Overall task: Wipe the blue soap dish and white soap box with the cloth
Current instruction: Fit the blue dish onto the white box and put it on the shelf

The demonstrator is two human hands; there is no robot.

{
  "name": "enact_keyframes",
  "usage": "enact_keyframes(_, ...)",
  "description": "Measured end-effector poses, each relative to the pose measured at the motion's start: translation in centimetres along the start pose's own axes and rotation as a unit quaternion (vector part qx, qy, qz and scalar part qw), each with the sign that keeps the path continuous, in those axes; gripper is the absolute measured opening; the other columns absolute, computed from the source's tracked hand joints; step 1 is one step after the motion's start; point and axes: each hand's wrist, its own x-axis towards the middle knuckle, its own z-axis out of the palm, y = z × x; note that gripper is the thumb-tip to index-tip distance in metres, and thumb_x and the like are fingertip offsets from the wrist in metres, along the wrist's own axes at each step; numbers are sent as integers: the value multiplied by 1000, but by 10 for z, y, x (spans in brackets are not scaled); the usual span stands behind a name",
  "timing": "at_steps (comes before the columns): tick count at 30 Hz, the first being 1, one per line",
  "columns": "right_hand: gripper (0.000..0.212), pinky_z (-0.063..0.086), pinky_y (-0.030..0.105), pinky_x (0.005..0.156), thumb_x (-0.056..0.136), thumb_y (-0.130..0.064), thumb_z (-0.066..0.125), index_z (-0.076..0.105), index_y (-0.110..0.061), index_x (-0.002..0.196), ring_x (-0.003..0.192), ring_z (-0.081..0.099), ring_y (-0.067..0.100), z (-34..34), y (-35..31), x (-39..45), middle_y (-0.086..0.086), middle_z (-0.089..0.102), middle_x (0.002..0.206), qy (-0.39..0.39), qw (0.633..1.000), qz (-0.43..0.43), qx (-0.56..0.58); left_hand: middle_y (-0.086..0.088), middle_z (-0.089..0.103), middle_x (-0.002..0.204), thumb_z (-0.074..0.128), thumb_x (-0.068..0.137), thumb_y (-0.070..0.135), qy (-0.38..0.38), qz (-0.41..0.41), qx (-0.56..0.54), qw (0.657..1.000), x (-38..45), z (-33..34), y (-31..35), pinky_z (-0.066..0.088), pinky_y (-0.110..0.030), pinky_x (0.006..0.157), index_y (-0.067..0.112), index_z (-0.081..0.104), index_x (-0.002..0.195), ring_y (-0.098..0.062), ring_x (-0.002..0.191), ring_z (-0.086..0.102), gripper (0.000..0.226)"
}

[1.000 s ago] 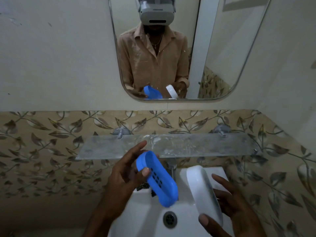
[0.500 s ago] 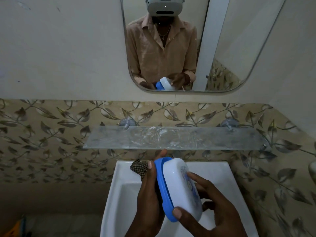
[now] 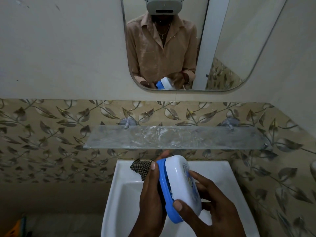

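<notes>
The white soap box (image 3: 182, 183) sits pressed onto the blue soap dish (image 3: 166, 194), both tilted on edge above the sink. My left hand (image 3: 151, 194) grips the blue soap dish from the left, thumb on its upper rim. My right hand (image 3: 210, 206) holds the white soap box from the right, thumb across its lower end. A dark checked cloth (image 3: 141, 168) pokes out behind my left hand over the sink's back rim; how it is held is hidden.
A white sink (image 3: 119, 194) lies under my hands. A frosted glass shelf (image 3: 171, 137) juts from the leaf-patterned tile wall just above. A mirror (image 3: 222, 40) hangs higher and reflects the person. Something orange (image 3: 18, 226) lies on the floor at lower left.
One second ago the dish and the box were apart, one in each hand. They have come together, the box now seated on the dish. The view has shifted slightly.
</notes>
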Motion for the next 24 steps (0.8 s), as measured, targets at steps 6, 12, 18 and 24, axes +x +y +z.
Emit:
enact_keyframes(6,82,56,15,65,36,-64,82,65,-48,114,94,68,-3,2,2,0,-12,74,105,-6,1000,11,0,12,70,132,47,82,73,-2,-3,3,1000,0,0,0,48,-48,109,44,65,131,-12,122,66,60)
enact_keyframes(12,83,56,16,65,36,-64,81,65,-46,115,97,66,-4,8,6,2,-12,73,106,-4,1000,10,-17,10,70,130,46,84,76,19,3,12,1000,0,0,-1,54,-45,103,42,66,127,-16,120,67,59)
enact_keyframes(18,90,56,15,76,44,-75,80,55,-50,127,107,62,-6,11,9,1,-27,62,121,-16,998,-40,-50,15,77,112,51,77,80,46,18,18,999,-4,5,-1,59,-19,77,46,69,119,-8,104,73,57)
enact_keyframes(24,96,48,9,93,55,-68,83,45,-42,140,124,50,-8,-7,5,13,-21,54,136,-63,981,-110,-148,3,76,113,70,56,88,82,27,-2,996,3,4,2,61,-39,88,41,71,115,-19,107,73,76)
